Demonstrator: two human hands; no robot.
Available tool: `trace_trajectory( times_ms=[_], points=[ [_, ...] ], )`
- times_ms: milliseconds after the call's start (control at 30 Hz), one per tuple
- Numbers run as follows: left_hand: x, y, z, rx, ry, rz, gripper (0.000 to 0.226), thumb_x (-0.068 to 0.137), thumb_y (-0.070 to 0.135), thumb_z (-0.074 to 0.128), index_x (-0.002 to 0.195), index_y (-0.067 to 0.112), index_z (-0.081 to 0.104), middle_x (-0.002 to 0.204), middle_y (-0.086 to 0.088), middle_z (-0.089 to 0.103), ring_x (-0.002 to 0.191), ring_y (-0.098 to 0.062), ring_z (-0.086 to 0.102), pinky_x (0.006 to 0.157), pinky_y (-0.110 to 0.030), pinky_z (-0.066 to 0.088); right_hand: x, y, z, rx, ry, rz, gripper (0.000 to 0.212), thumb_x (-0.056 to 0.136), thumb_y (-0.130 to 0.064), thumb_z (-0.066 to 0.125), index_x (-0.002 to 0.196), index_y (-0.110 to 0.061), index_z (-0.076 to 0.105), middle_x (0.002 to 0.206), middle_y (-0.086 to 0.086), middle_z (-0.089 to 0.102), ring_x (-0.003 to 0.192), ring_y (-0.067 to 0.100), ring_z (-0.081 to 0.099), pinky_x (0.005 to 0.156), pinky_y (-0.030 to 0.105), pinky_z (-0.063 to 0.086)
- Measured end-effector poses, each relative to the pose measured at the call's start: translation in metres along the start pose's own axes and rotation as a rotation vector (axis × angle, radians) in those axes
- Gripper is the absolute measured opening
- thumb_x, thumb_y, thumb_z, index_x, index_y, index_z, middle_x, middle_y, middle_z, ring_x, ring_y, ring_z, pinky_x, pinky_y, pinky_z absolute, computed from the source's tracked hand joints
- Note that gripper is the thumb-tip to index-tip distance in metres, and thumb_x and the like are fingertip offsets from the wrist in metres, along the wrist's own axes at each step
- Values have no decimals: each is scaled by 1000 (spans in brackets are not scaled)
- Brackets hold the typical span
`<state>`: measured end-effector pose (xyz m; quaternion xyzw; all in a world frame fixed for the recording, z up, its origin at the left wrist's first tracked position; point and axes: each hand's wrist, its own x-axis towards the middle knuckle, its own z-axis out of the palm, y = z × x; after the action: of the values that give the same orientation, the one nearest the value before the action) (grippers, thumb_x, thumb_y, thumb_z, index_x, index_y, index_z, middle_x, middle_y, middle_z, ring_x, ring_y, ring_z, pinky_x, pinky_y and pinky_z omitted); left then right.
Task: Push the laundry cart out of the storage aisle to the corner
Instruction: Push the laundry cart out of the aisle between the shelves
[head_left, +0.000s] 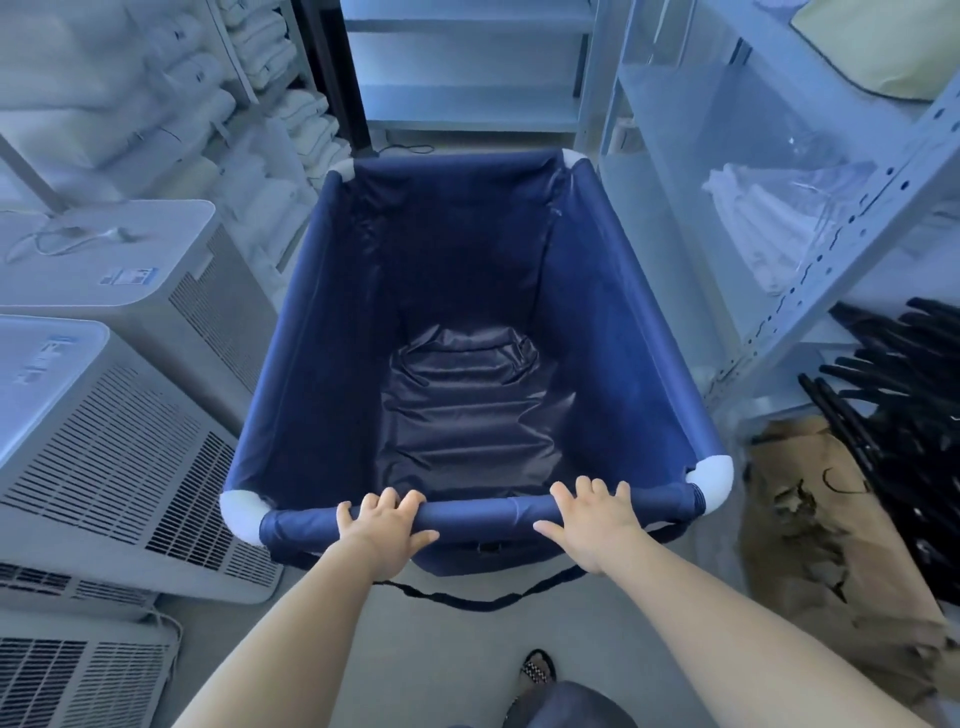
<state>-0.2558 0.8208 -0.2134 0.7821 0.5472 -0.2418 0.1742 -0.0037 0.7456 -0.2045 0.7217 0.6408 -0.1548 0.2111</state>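
The laundry cart (291, 364) is a deep navy fabric bin on a tube frame with white corner joints, standing in a narrow aisle straight ahead of me. Nothing lies inside it. My left hand (384, 525) grips the near top rail left of centre, fingers over the top and thumb underneath. My right hand (592, 519) rests on the same rail right of centre, fingers draped over it and thumb spread out to the side. A dark strap hangs in a loop below the near rail.
White vented appliances (104, 447) line the left side, close to the cart. Shelves of folded white linen (156, 78) rise behind them. A metal rack (810, 291) with linen, black hangers (904, 395) and brown paper (815, 519) crowds the right. Another shelf unit (467, 67) closes the far end.
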Motion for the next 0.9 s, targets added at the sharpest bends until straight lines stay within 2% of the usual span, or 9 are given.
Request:
trace_trajectory(
  times_ms=[533,900],
  points=[
    [-119,-13,87,6,7,124,49,94,57,24,138,35,23,132,4,37,124,-23,33,111,-53,15,-140,-46,76,86,-24,94,59,92,-64,19,133,-23,29,125,7,40,116,27,38,103,52,21],
    [-160,-19,113,32,16,128,50,94,58,25,139,34,23,133,2,38,125,-24,33,112,-54,14,-188,-69,97,109,-64,115,60,93,-63,18,137,-22,26,127,8,39,119,27,36,106,53,20]
  ],
)
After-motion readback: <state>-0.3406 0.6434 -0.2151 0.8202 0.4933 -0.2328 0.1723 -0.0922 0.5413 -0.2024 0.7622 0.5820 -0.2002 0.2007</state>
